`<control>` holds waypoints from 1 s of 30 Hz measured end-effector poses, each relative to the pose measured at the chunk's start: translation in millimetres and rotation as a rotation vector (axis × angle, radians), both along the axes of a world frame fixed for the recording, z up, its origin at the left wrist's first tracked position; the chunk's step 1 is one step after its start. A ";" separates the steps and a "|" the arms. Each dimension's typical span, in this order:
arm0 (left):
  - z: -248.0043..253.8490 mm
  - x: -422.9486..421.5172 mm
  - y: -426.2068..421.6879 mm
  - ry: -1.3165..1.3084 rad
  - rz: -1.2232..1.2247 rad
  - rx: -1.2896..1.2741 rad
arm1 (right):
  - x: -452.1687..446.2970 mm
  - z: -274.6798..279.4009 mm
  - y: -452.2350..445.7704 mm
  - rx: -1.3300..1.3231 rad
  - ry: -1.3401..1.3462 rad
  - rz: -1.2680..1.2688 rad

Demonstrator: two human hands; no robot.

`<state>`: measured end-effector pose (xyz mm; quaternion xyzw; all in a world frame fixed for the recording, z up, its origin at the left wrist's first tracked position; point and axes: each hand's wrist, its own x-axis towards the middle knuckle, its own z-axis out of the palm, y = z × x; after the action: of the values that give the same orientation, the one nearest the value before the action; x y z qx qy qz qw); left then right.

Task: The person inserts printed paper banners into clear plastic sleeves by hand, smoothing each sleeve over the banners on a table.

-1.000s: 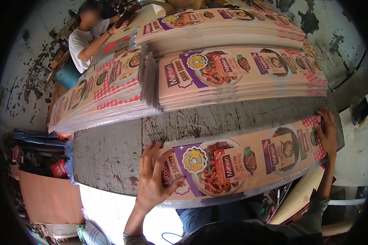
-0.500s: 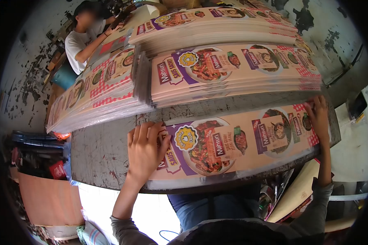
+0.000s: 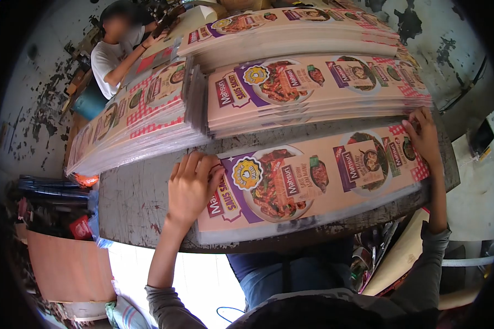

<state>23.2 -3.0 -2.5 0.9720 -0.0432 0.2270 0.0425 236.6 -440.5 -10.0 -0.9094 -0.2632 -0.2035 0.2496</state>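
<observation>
A long printed banner pack [image 3: 324,181] in clear plastic lies along the near side of the scratched table [image 3: 142,203]. My left hand [image 3: 192,183] grips its left end, fingers curled over the far corner and thumb on the print. At the right end, my right hand [image 3: 422,137] is closed on the pack's far corner. Just beyond lies a stack of the same printed packs [image 3: 318,90], and a plastic-wrapped stack [image 3: 142,115] stands to its left.
Another tall stack [image 3: 291,33] stands at the back. A person in a white shirt [image 3: 107,63] sits at the far left. A brown panel [image 3: 68,266] and a red packet [image 3: 81,226] are at the lower left.
The pack has moved away from my body, further onto the table towards the stacks. Both hands have moved with it, and the left fingers have curled in.
</observation>
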 end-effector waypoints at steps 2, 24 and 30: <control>-4.3 -0.4 14.4 0.003 -0.057 -0.031 | 5.9 2.4 -8.7 -0.015 0.056 0.022; -3.6 -10.9 21.7 0.148 0.007 -0.096 | 17.4 -1.3 -19.5 0.003 0.092 0.080; -9.7 -8.5 23.4 0.134 -0.005 -0.169 | 17.6 -0.6 -21.5 -0.024 0.144 0.057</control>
<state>14.6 20.4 -12.2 0.9778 -0.0233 0.1644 0.1275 254.2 -462.0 -10.6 -0.9167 -0.2728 -0.1273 0.2628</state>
